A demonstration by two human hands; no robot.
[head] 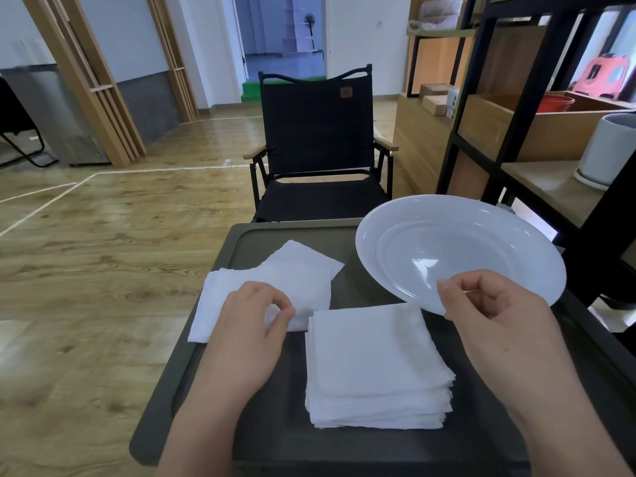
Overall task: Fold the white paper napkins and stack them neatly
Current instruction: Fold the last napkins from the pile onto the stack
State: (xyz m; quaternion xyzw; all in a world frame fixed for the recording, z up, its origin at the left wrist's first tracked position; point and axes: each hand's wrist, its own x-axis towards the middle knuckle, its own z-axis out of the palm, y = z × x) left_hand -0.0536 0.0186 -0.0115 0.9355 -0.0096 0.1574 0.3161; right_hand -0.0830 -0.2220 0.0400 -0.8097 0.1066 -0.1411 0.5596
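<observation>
Dark table [275, 438] — left hand [253, 313] pinching napkin [275, 280]

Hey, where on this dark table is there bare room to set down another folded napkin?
Bare table shows between the left hand and the folded napkin stack, and along the near edge below the stack. A narrow strip runs between the loose napkins and the white plate. The far side is crowded; the right hand hovers there.

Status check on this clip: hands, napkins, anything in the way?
Left hand pinches loose napkins. Right hand curled, holding nothing visible, over the white plate rim. Folded stack neat on dark table. Nothing blocking.
</observation>
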